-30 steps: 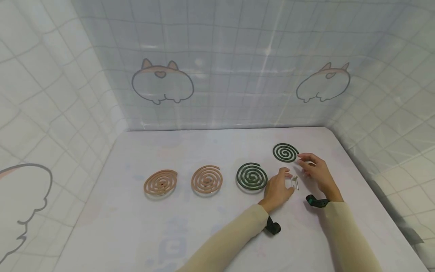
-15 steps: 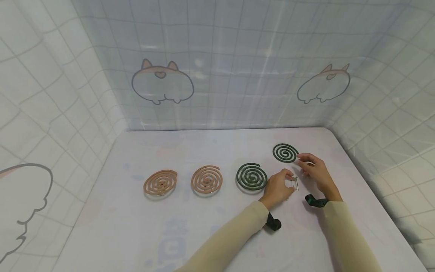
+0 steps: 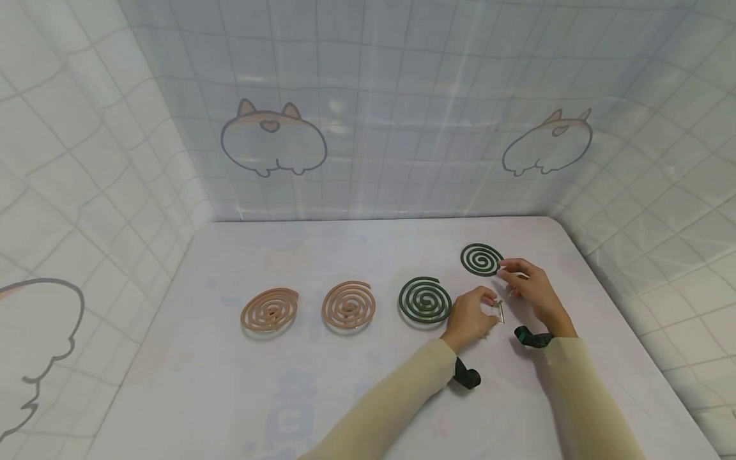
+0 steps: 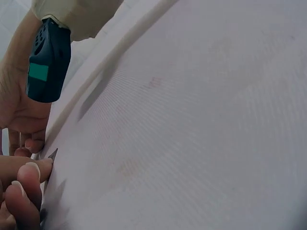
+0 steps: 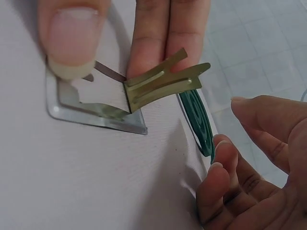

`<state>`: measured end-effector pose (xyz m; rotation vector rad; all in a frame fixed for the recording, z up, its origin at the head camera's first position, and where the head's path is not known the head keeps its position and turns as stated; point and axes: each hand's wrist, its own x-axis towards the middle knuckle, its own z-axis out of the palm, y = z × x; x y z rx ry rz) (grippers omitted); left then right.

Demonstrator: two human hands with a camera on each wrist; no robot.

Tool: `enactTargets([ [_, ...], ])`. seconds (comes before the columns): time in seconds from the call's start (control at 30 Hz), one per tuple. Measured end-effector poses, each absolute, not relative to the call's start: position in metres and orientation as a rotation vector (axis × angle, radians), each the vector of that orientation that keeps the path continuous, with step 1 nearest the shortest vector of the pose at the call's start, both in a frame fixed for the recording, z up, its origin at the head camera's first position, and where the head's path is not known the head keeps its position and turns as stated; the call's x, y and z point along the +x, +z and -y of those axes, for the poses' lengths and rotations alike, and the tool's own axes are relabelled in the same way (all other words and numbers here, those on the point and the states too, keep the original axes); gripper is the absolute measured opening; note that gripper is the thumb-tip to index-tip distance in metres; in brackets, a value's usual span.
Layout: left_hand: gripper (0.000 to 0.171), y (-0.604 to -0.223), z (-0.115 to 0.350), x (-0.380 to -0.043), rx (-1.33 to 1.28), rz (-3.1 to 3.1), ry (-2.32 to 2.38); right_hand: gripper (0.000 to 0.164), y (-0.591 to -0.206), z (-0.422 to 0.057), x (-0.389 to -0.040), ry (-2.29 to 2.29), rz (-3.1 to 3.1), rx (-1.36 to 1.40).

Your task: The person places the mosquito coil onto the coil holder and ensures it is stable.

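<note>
My left hand grips a small metal mosquito coil stand low at the table. In the right wrist view its thumb presses on the stand's flat frame, while a forked tab is bent up from it. My right hand is just to the right, fingers loosely bent and thumb apart from them. Its fingertips overlap the right edge of a green mosquito coil in the head view; the right wrist view shows a gap between thumb and fingers, with the coil beyond. The left wrist view shows mostly tabletop.
Another green mosquito coil lies directly left of my left hand. Farther left are two tan coils, raised slightly off the white table, the leftmost one tilted. Tiled-pattern sheets wall in the table's back and sides.
Both hands stay nearly in place. My right hand's fingertips have shifted slightly left over the green coil's edge. The metal stand has turned a little in my left hand.
</note>
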<state>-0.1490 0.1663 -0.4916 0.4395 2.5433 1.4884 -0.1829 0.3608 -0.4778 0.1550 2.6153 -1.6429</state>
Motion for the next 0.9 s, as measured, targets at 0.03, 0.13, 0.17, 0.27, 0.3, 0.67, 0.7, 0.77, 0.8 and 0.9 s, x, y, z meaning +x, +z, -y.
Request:
enactTargets([
  [0.03,0.039,-0.491,-0.166,-0.149,0.431,-2.542,1.487,0.046,-0.477,-0.361,-0.183,-1.637,-2.616,0.154],
  [0.13,0.038,-0.490,-0.167,-0.148,0.391,-2.509,1.517,0.048,-0.475,-0.360,-0.184,-1.624,-2.615,0.162],
  [0.17,0.037,-0.489,-0.168,-0.148,0.380,-2.504,1.522,0.049,-0.474,-0.360,-0.185,-1.617,-2.615,0.167],
  [0.27,0.036,-0.488,-0.169,-0.146,0.339,-2.487,1.541,0.050,-0.472,-0.360,-0.187,-1.605,-2.606,0.187],
  [0.3,0.036,-0.488,-0.169,-0.146,0.335,-2.495,1.536,0.051,-0.471,-0.360,-0.188,-1.601,-2.604,0.195],
  [0.67,0.036,-0.489,-0.170,-0.145,0.324,-2.492,1.566,0.052,-0.460,-0.358,-0.201,-1.622,-2.541,0.271],
  [0.7,0.036,-0.489,-0.170,-0.145,0.328,-2.487,1.569,0.052,-0.456,-0.356,-0.200,-1.632,-2.532,0.276],
  [0.77,0.036,-0.488,-0.171,-0.144,0.331,-2.480,1.576,0.051,-0.447,-0.351,-0.199,-1.638,-2.521,0.292],
  [0.8,0.036,-0.488,-0.171,-0.144,0.327,-2.476,1.580,0.050,-0.443,-0.348,-0.198,-1.632,-2.522,0.292],
  [0.9,0.035,-0.487,-0.170,-0.143,0.320,-2.456,1.598,0.050,-0.435,-0.343,-0.197,-1.602,-2.533,0.288],
])
